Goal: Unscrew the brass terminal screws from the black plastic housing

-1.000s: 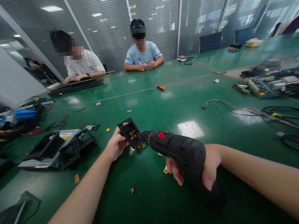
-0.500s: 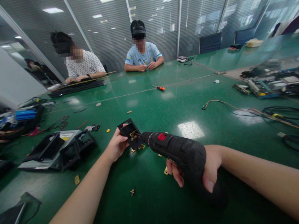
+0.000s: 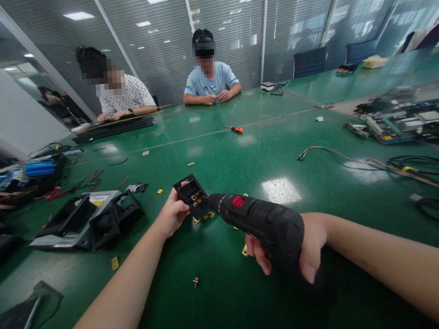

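Observation:
My right hand point(image 3: 310, 248) is wrapped round the handle of a black cordless drill point(image 3: 259, 217) with a red switch on top. Its chuck end points left, at a black plastic housing point(image 3: 191, 187) with brass terminals inside. Pinched by its left edge, that housing is tilted up in my left hand point(image 3: 174, 211). The bit's tip is at the terminals; whether it sits in a screw I cannot tell. Brass pieces point(image 3: 245, 250) lie on the table under the housing and the drill. A few small screws point(image 3: 196, 281) lie nearer to me.
Black and grey plastic frames point(image 3: 115, 218) lie at left, beside wires and a blue pack point(image 3: 39, 168). An orange screwdriver point(image 3: 236, 129) is farther out on the green table point(image 3: 211, 150). Cables point(image 3: 413, 169) and a circuit board point(image 3: 421, 120) occupy the right. Two people sit opposite.
Almost nothing differs. The whole view has shifted slightly, while the drill stays against the housing and both hands keep their grip.

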`<action>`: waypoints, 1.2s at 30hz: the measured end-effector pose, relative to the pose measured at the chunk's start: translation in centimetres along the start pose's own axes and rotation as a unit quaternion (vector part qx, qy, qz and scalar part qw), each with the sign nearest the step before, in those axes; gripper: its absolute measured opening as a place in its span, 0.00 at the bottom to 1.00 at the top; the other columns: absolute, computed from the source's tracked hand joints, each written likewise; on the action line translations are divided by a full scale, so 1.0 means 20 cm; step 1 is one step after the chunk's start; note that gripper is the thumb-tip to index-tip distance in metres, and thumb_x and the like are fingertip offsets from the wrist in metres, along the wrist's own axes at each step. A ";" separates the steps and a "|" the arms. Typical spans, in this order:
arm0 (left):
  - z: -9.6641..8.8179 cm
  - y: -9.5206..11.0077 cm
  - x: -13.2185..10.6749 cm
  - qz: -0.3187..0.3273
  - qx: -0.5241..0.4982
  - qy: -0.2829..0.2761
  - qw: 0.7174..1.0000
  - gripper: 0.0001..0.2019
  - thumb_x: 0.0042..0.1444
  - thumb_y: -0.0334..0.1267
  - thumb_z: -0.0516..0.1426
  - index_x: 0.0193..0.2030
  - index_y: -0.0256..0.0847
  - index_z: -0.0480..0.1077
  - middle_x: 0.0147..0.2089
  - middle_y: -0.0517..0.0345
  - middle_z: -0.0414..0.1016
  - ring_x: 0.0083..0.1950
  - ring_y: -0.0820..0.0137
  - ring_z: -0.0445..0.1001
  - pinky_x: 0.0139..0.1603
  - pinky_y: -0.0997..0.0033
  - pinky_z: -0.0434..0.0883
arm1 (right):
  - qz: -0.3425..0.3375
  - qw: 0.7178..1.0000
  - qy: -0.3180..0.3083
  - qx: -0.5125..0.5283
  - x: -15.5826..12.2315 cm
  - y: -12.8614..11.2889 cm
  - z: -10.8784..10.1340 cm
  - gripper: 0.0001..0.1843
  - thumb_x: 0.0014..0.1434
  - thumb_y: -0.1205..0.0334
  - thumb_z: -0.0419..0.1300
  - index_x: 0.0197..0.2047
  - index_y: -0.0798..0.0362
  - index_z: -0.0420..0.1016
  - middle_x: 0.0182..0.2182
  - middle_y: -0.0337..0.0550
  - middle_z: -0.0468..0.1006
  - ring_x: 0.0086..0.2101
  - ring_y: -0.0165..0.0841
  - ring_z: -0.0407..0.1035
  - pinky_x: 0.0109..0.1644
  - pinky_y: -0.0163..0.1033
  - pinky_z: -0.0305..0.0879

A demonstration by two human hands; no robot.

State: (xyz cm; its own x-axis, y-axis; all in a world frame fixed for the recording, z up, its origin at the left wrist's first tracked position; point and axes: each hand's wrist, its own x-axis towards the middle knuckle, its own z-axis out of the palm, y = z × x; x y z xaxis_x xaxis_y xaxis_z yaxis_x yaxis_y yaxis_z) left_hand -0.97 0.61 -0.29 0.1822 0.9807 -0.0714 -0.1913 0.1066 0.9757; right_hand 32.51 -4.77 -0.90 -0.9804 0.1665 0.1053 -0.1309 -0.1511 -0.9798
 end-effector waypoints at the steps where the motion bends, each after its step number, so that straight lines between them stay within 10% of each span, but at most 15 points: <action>1: 0.00 0.00 0.00 0.002 0.000 -0.003 1.000 0.34 0.37 0.28 0.59 0.56 0.49 0.66 0.48 0.60 0.79 0.46 0.60 0.79 0.44 0.62 0.75 | -0.002 1.000 0.001 0.003 0.00 0.00 0.00 0.52 0.37 0.57 0.83 0.64 0.56 0.69 0.45 0.49 0.80 0.45 0.42 0.76 0.61 0.55 0.67; 36: 0.00 0.00 0.00 -0.004 0.003 -0.011 1.000 0.37 0.36 0.26 0.58 0.58 0.49 0.64 0.47 0.59 0.79 0.46 0.58 0.80 0.47 0.55 0.76 | -0.007 0.995 0.067 -0.076 0.03 -0.02 0.03 0.38 0.33 0.44 0.82 0.41 0.57 0.76 0.35 0.42 0.80 0.34 0.34 0.73 0.38 0.38 0.69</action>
State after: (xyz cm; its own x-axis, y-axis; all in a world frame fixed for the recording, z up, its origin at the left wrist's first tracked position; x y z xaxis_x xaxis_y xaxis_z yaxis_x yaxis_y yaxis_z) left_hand -0.99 0.57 -0.22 0.2048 0.9759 -0.0757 -0.1832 0.1142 0.9764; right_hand 31.88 -5.16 -0.30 -0.9486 0.2983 0.1060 -0.1113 -0.0007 -0.9938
